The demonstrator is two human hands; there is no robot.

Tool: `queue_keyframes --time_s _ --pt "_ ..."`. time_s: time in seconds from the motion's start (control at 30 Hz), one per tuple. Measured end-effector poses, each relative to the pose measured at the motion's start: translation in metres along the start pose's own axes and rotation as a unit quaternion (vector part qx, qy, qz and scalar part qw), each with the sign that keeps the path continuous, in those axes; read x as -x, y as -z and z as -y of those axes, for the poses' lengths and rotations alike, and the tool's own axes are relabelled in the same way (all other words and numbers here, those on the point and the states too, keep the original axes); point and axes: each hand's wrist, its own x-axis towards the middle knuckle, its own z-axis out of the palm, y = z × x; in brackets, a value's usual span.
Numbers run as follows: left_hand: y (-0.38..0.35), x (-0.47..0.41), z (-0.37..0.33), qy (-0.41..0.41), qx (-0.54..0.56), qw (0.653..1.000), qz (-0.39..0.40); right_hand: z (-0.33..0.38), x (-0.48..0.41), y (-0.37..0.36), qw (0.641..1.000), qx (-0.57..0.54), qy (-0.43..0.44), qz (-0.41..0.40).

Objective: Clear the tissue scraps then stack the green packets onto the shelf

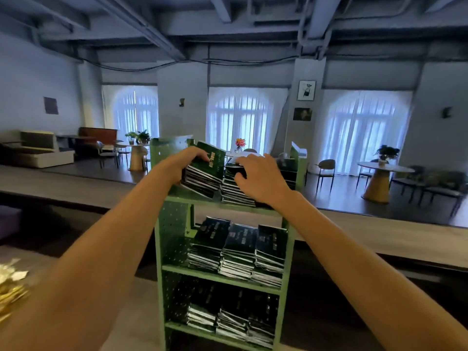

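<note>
**While the top stack leans, both hands steady the load**

Because the left-most stack [206, 173] on the top tier is tipped back at a clear angle, the likeliest mishap is a slide. The green packets look glossy and thin, so if the grip loosens before the pile sits flat, the upper ones could fan out over the front lip. They could also drop behind the shelf [172, 231]. The left hand [186, 162] holds that pile, fingers curled over its top packet and palm against its near side. The right hand [262, 177] claws over the middle stack [236, 193], fingers bent across the top and thumb against the front face. Pushing the leaning pile upright could knock this neighbour, since the two nearly touch. A third pile [290, 172] stands at the right end of the tier, largely hidden by the right hand.

Below, the middle tier holds three stacks [239, 252] side by side, uneven at the edges but standing. The lower tier holds three more [229, 316], dim and harder to read.

No tissue scraps can be made out. A blurred, crinkled gold object [10, 290] lies at the far left edge, and I cannot tell what it is.
</note>
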Motion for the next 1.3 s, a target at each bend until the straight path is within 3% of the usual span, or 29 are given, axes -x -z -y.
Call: queue_keyframes --time_s 0.23,0.43,0.53,0.87,1.03,1.17,1.3 --pt "0.001 -0.018 0.014 0.053 0.002 0.997 0.055 -0.002 -0.001 -0.001 1.000 -0.006 0.002 0.001" --pt "0.002 -0.018 0.009 0.036 -0.079 0.996 0.011 -0.004 -0.003 -0.001 1.000 -0.004 0.005 0.003" --pt "-0.001 -0.011 0.006 0.008 -0.082 0.996 -0.014 -0.004 -0.002 -0.003 1.000 -0.006 0.006 0.004" --pt "0.002 -0.005 0.017 -0.088 -0.146 0.985 0.033 -0.005 0.004 -0.004 1.000 -0.028 0.008 -0.009" --pt "0.013 0.002 0.028 -0.156 -0.244 0.955 0.063 -0.003 0.010 -0.011 0.999 -0.024 0.010 -0.046" --pt "0.006 0.001 0.033 -0.213 -0.266 0.939 0.036 -0.005 0.017 -0.011 0.998 -0.023 0.008 -0.056" --pt "0.005 0.003 0.035 -0.203 -0.260 0.944 0.031 -0.008 0.022 -0.008 0.997 -0.047 0.021 -0.058"
